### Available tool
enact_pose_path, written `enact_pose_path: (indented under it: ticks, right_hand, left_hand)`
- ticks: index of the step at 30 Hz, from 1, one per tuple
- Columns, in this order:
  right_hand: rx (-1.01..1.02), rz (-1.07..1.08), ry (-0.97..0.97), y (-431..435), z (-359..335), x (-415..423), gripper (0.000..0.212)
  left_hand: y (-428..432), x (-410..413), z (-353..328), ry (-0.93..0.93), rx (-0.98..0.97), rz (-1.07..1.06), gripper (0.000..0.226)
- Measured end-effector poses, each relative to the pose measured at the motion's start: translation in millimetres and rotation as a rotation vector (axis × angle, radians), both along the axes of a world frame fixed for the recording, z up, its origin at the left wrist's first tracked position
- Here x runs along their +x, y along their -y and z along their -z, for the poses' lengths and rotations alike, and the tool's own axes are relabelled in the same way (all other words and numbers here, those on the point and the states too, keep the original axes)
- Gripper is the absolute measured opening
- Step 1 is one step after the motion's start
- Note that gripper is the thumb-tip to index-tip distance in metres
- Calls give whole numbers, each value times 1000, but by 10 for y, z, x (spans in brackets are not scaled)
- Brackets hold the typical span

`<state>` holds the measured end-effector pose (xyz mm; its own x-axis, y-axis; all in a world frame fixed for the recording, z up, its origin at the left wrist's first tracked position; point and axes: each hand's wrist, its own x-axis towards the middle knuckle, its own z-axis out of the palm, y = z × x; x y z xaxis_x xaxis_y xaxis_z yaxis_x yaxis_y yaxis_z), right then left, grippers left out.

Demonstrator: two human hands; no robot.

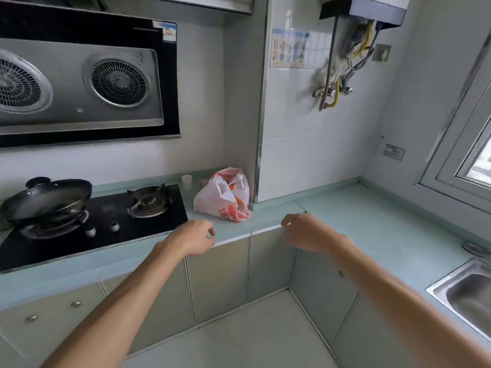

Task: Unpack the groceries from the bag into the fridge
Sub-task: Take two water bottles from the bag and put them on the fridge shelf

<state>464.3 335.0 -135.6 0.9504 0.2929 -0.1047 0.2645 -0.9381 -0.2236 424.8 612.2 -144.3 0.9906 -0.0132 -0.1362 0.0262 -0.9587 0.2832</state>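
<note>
Far left of the bag, a dark lidded wok (45,200) sits on the left burner of a black hob (106,224). The hob's right burner (148,200) is bare and lies nearer the bag. Just left of and behind the bag, a small pale cup (186,181) stands on the table (372,221) by the wall. In front of the bag and a little to its left, the left hand (195,237) hangs over the table's front edge with its fingers loosely curled, holding nothing and apart from the bag. The bag (225,197) itself, white plastic with red-orange print, stands on the table against the tiled wall corner. Its mouth gapes, and something orange and what looks like a bottle top show inside. In front of the bag and to its right, the right hand (305,232) hovers over the table edge, fingers relaxed and bent, grasping nothing. Far right of the bag, a steel sink (467,293) is set into the table.
</note>
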Motion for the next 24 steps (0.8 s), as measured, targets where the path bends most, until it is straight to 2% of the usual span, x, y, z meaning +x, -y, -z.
enact_pose_path:
  ticks: [9,19,24]
  right_hand:
    - [37,62,-31,-660,-132,1164,44]
    - [49,53,-103,-949,377,2424,42]
    - [87,-9,-122,-1097,678,3223,43]
  left_hand:
    - [-604,1324,57,-52,-23,67,32]
    - [-797,2586,489,-82,-97,136,31]
    - [-738,3311,710,-70,-74,178,34]
